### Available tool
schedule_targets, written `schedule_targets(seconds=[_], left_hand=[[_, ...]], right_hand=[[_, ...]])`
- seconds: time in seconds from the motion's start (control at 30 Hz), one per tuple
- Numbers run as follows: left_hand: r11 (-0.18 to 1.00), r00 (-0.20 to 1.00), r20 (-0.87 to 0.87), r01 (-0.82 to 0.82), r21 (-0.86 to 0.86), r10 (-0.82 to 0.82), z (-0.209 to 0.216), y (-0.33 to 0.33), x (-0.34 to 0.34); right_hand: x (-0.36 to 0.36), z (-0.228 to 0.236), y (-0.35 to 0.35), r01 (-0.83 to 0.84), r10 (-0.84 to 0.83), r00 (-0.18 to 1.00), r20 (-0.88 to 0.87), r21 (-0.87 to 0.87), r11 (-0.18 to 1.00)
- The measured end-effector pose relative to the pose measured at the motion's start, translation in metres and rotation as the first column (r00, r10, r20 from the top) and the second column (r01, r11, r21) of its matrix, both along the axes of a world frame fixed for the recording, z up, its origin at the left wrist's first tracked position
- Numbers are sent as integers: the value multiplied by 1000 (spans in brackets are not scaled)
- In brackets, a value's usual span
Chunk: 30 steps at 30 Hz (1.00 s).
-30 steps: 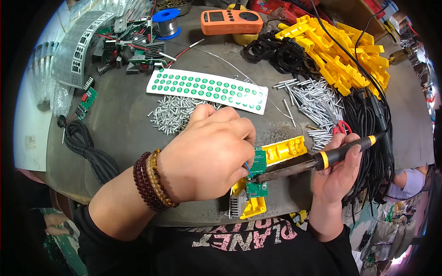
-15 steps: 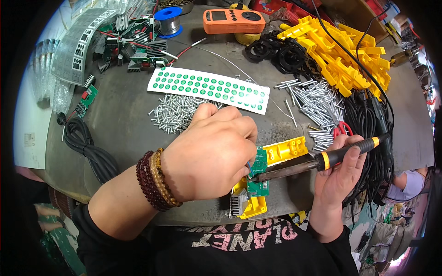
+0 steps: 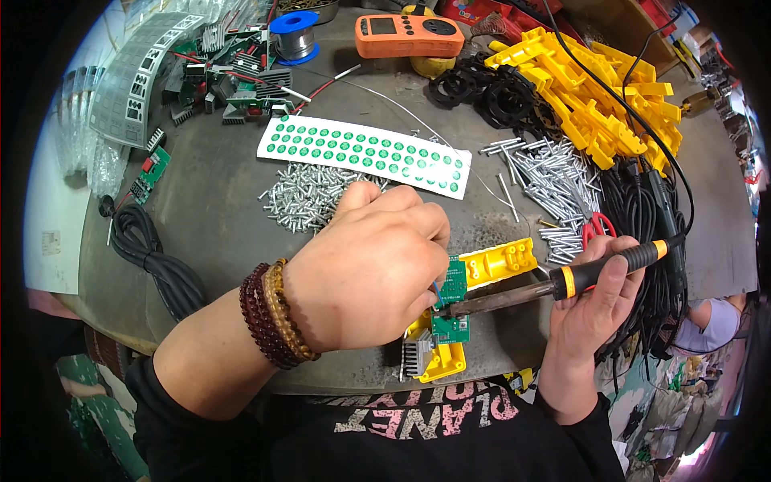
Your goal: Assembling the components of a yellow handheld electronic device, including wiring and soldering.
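My right hand (image 3: pixel 593 309) grips a soldering iron (image 3: pixel 514 299) by its black and orange handle. The iron slants down to the left, its tip at the green circuit board (image 3: pixel 455 277). Over the board's left side my left hand (image 3: pixel 373 265) is closed, fingers pinched at a thin blue wire (image 3: pixel 434 289); their tips are mostly hidden under the hand. Below, a finned metal heat sink (image 3: pixel 416 359) is beside the board in a yellow plastic housing part (image 3: pixel 443 363). Another yellow shell half (image 3: pixel 502 263) lies open behind the iron.
Behind my left hand are a rivet-like pile of small metal pieces (image 3: pixel 309 197) and a sheet of green round stickers (image 3: pixel 361 151). Long screws (image 3: pixel 554 181), yellow shells (image 3: pixel 594 96) and black cables (image 3: pixel 634 241) crowd the right. Solder wire (image 3: pixel 295 38) and an orange meter (image 3: pixel 408 37) stand at the back.
The right hand and the iron's handle have shifted very slightly to the right. My left hand and the board look almost unmoved.
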<state>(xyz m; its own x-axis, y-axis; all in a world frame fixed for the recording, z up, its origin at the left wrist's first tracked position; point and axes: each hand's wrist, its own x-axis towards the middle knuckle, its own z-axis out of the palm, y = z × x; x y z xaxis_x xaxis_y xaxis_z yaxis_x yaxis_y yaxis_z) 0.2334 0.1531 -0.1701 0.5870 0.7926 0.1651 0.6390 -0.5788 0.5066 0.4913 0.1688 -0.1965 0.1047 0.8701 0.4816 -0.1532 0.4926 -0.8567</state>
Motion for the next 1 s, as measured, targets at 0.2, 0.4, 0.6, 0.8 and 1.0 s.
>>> schedule_targets(seconds=[0.2,0.4,0.6,0.8,1.0], left_hand=[[1000,1000,5,-8,-1,8,-3,1,0],[1000,1000,3,-5,1,5,-2,1,1],[1000,1000,-14,-11,17,11,-3,1,1],[1000,1000,20,-10,18,10,-3,0,0],[1000,1000,16,-13,23,13,-4,0,1]], right_hand=[[-1,-1,2,20,-20,1000,19,-24,1000],[1,-1,3,-6,6,1000,23,-16,1000],[2,-8,4,31,-31,999,-28,-5,1000],[16,-8,10,-164,156,967,-202,-23,986],[30,-10,20,-67,37,968,-249,-116,991]])
